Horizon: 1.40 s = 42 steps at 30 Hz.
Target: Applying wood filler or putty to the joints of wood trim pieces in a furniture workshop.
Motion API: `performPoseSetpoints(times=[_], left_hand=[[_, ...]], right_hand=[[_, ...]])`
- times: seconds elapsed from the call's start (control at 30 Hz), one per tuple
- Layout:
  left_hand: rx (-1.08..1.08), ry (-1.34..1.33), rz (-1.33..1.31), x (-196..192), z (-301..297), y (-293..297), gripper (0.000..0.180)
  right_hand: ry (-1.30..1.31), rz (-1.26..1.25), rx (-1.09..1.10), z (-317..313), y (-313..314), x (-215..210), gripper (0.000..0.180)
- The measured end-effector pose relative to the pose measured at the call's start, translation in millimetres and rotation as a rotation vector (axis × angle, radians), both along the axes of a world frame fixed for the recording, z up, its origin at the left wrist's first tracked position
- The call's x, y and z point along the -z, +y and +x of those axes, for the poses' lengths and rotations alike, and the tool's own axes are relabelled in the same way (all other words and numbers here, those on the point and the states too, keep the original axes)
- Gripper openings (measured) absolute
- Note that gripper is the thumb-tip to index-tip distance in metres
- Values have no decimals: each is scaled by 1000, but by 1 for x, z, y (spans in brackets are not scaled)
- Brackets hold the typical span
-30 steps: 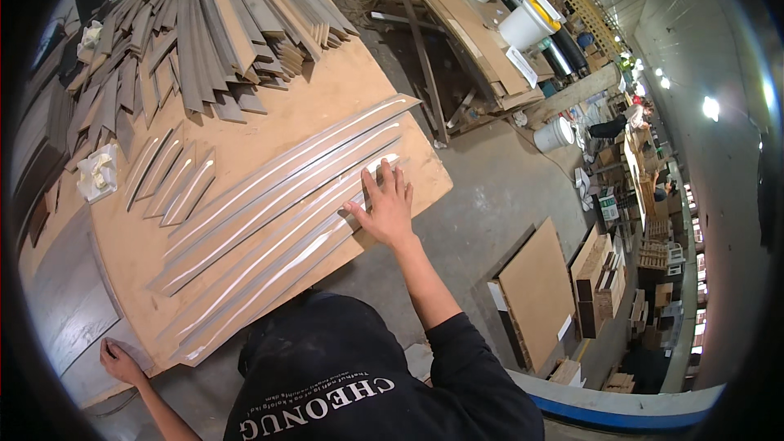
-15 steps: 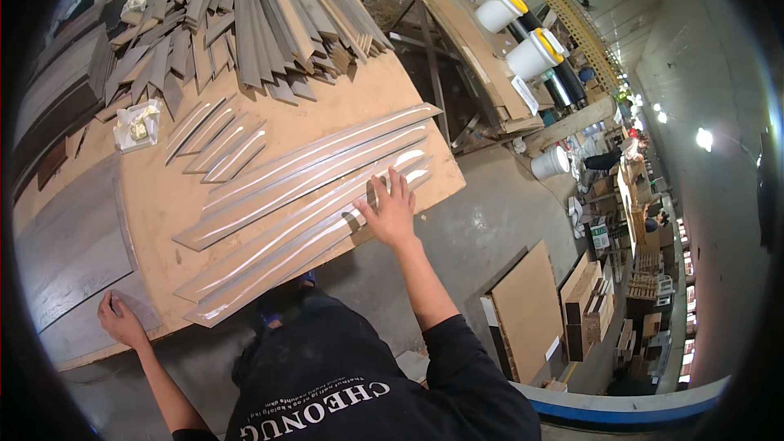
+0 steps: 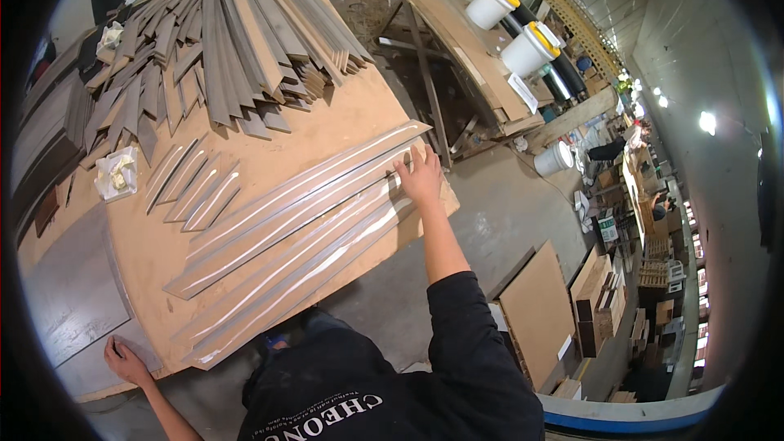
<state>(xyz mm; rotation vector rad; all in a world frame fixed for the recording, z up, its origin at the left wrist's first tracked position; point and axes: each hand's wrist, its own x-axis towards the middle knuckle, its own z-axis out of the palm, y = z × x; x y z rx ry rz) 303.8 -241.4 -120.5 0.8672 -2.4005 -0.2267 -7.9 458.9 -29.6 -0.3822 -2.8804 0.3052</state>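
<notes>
Several long grey-brown wooden strips with mitred ends point(image 3: 269, 233) lie side by side across the front of the tan worktable, white glue-like lines running along them. My right hand point(image 3: 420, 178) rests over their right ends with its fingers spread, touching the strips; its fingertips partly cover the ends. At the table's front left, my left hand point(image 3: 126, 362) lies loosely on the edge of a flat grey panel point(image 3: 82, 302), thumb and fingers apart, nothing in it. Several short strips point(image 3: 192, 184) with similar white lines lie behind the long ones.
Piled grey strips point(image 3: 237, 49) cover the back of the table point(image 3: 327, 118). A white tray with a pale lump point(image 3: 117, 174) sits left of the short strips. Lidded white buckets point(image 3: 529, 51) stand on another bench at right. Boards point(image 3: 539, 314) lean low on the right.
My right hand has moved right and farther away, from the nearer strips to the right ends of the long ones. My left hand has barely moved. The whole view has shifted slightly.
</notes>
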Motion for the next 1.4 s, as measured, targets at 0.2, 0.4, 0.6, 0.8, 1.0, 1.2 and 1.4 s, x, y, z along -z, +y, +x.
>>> performPoseSetpoints(times=[0.2, 0.4, 0.6, 0.8, 1.0, 1.2, 1.4], left_hand=[[-16, -55, -13, 3, 4, -8, 28], [-25, -100, -93, 6, 7, -14, 27], [-36, -126, -53, 10, 10, -20, 32], [-92, -125, -59, 8, 7, -16, 29], [-78, -127, -66, 3, 5, -12, 29], [-51, -103, -60, 3, 7, -12, 28], [-51, -96, -70, 1, 6, -12, 28]], right_hand=[[-73, -1, 9, -16, 15, 6, 67], [-83, 25, -32, -12, 16, 6, 68], [-60, 31, -63, -5, 12, 0, 66], [2, 76, -190, -1, 14, -2, 63], [-10, 84, -132, -6, 13, 1, 60], [28, 33, -292, 6, 2, 4, 56], [54, 36, -214, 4, 2, 6, 61]])
